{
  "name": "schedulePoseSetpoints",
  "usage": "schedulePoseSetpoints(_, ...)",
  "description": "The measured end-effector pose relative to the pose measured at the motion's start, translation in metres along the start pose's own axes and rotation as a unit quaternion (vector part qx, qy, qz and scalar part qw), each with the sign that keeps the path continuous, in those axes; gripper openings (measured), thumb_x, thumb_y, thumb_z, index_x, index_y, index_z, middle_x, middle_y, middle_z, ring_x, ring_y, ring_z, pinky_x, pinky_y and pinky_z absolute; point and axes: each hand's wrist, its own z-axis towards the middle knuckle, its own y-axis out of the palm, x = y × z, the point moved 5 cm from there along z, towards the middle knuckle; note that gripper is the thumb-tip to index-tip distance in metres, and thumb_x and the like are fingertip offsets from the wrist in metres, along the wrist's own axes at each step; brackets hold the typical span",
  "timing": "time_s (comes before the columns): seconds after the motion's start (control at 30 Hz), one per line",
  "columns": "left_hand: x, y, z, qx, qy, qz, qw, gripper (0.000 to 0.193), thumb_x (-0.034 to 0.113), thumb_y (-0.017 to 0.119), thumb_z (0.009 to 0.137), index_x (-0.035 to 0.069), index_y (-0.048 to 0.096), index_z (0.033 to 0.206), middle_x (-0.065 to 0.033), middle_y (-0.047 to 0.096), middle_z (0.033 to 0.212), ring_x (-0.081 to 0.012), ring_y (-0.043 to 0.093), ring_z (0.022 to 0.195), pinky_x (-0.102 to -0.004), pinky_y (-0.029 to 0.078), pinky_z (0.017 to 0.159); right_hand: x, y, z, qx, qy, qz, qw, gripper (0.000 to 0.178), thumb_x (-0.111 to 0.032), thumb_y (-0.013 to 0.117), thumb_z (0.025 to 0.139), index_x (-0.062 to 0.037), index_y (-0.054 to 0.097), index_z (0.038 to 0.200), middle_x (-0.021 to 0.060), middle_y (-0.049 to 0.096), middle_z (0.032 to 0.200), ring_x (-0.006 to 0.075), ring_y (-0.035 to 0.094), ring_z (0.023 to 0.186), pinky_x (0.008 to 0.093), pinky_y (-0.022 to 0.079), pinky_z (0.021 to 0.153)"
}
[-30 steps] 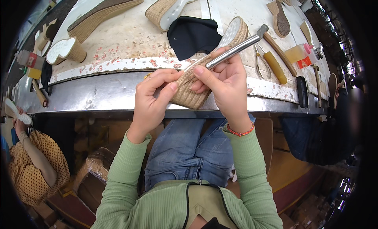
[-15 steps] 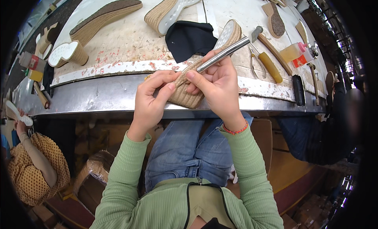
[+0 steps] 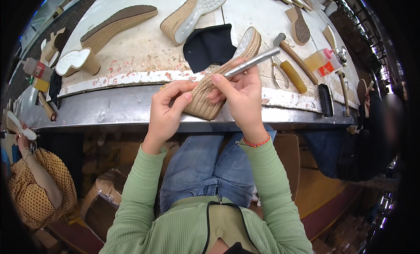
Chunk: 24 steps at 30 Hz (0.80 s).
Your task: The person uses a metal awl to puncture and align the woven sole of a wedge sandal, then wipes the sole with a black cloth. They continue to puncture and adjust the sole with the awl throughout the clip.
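Left hand [image 3: 166, 113] pinches the wedge sole [image 3: 204, 102] along its left edge. Right hand [image 3: 246, 101] clasps its right side and a metal rod [image 3: 254, 62].

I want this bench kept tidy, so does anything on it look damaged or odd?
The worktop looks worn: its white front strip is patchy, and red flecks are scattered on and behind it, beyond and left of the left hand. I see no clear spill.

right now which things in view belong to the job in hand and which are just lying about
In hand:
woven wedge sole, gripped by left hand, touched by right hand
metal rod, in right hand

Apparently lying about:
black cloth
hammer
yellow-handled tool
pink-capped bottle
brown-faced wedge sole
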Motion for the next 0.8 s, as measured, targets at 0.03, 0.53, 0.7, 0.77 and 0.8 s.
schedulePoseSetpoints(0.03, 0.001, 0.001, -0.001, 0.002, -0.006, -0.013, 1.0, 0.02, 0.003, 0.058, 0.089, -0.006, 0.068, 0.105, -0.0087, 0.066, 0.102, -0.0111, 0.06, 0.087, -0.0247, 0.047, 0.081, -0.001, -0.005, -0.002, 0.011, -0.007, 0.022, 1.0, 0.039, 0.003, 0.066, 0.088, -0.003, 0.037, 0.112, 0.0117, 0.061, 0.084, 0.015, 0.066, 0.06, 0.0236, 0.053, 0.048)
schedulePoseSetpoints(0.53, 0.016, 0.003, 0.011, -0.024, 0.022, 0.093, 0.995, 0.031, 0.009, 0.072, 0.078, -0.001, 0.069, 0.107, -0.0069, 0.064, 0.094, -0.0139, 0.053, 0.081, -0.0262, 0.044, 0.076, -0.035, -0.037, 0.0, -0.014, -0.296, -0.231, 0.927, 0.046, 0.0, 0.076, 0.08, -0.0073, 0.045, 0.114, 0.0058, 0.071, 0.084, 0.0211, 0.059, 0.114, 0.0453, 0.025, 0.11)
schedulePoseSetpoints(0.7, 0.033, 0.016, 0.036, -0.066, 0.045, 0.122, 0.989, 0.038, 0.006, 0.072, 0.073, -0.003, 0.068, 0.11, -0.0108, 0.065, 0.098, -0.0176, 0.06, 0.088, -0.0298, 0.048, 0.082, -0.032, -0.038, 0.018, -0.066, -0.285, -0.298, 0.909, 0.045, -0.004, 0.075, 0.082, -0.01, 0.042, 0.111, 0.0045, 0.07, 0.08, 0.0271, 0.057, 0.121, 0.0494, 0.007, 0.115)
schedulePoseSetpoints(0.77, 0.03, 0.019, 0.042, -0.082, 0.024, 0.101, 0.991, 0.035, 0.005, 0.072, 0.074, -0.003, 0.069, 0.108, -0.011, 0.065, 0.1, -0.017, 0.061, 0.089, -0.0292, 0.048, 0.083, -0.031, -0.042, 0.023, -0.068, -0.281, -0.283, 0.915, 0.045, -0.004, 0.075, 0.082, -0.0106, 0.042, 0.111, 0.0043, 0.07, 0.079, 0.0272, 0.057, 0.12, 0.0499, 0.005, 0.116)
schedulePoseSetpoints(0.8, 0.023, 0.02, 0.043, -0.089, 0.015, 0.084, 0.992, 0.033, 0.004, 0.072, 0.075, -0.003, 0.07, 0.107, -0.011, 0.065, 0.101, -0.0163, 0.061, 0.09, -0.0285, 0.048, 0.083, -0.031, -0.042, 0.023, -0.074, -0.281, -0.286, 0.913, 0.045, -0.005, 0.075, 0.082, -0.0108, 0.041, 0.11, 0.0042, 0.07, 0.079, 0.0273, 0.058, 0.119, 0.0498, 0.005, 0.116)
